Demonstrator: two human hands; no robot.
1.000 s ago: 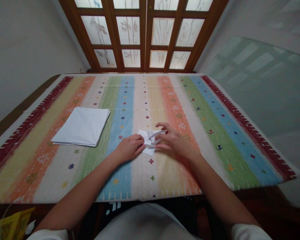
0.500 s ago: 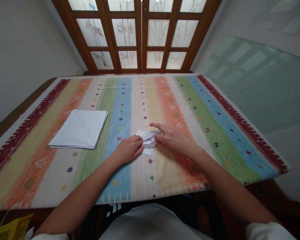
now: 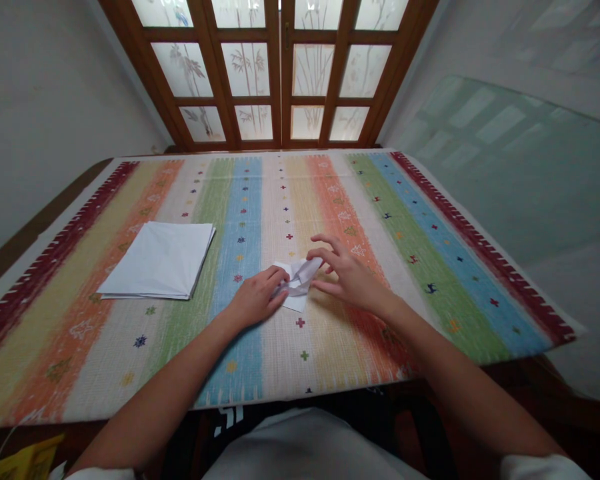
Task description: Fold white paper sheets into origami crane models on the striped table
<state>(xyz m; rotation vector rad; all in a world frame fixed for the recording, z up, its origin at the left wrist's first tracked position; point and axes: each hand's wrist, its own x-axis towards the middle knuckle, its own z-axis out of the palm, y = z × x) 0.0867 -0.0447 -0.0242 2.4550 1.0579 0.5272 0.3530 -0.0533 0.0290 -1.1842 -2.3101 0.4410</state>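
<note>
A small folded white paper [image 3: 297,301] lies on the striped tablecloth in front of me, its upper flaps standing up a little. My left hand [image 3: 260,295] is closed on the paper's left side, fingertips pinching its edge. At the right side of the paper is my right hand [image 3: 347,275], its fingers spread and bent, the thumb and index finger close to the raised flap. Whether those fingertips touch the flap cannot be made out.
A stack of white paper sheets [image 3: 157,260] lies to the left on the tablecloth [image 3: 280,360]. Behind the table stand wood-framed glass doors [image 3: 280,73]. A glass panel [image 3: 520,160] leans at the right wall. Something yellow [image 3: 25,460] is at the bottom left.
My right hand has opened, its index and middle fingers lifting and parting. The right flap of the folded paper stands up more. My left hand stays in place.
</note>
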